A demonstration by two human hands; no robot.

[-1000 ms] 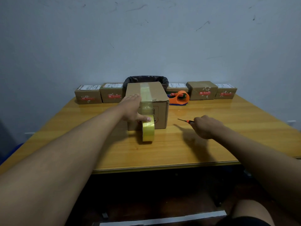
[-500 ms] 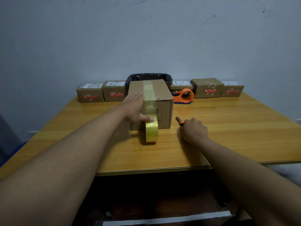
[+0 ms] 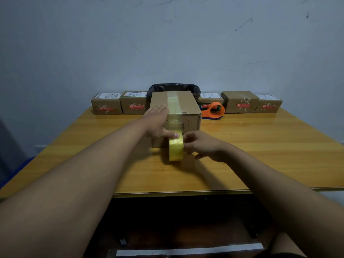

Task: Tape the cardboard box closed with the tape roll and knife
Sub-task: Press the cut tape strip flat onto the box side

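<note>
The cardboard box [image 3: 192, 116] stands mid-table with a strip of clear tape running over its top and down its front face. The strip is still joined to the yellow tape roll [image 3: 176, 148], which stands on edge on the table right in front of the box. My left hand [image 3: 157, 123] lies over the box's front left edge, fingers on top, thumb pressed on the tape just above the roll. My right hand [image 3: 202, 146] is curled against the roll's right side. The knife is hidden inside that hand.
Several small labelled boxes [image 3: 106, 106] line the back of the wooden table [image 3: 270, 146], with one larger box [image 3: 240, 102] at the right. An orange tape dispenser [image 3: 214, 109] lies behind the box on the right. A black-lined bin [image 3: 175, 88] sits behind it.
My right hand picked the knife up from the table on the right and moved left to the tape roll. My left hand stayed on the box and tape.
</note>
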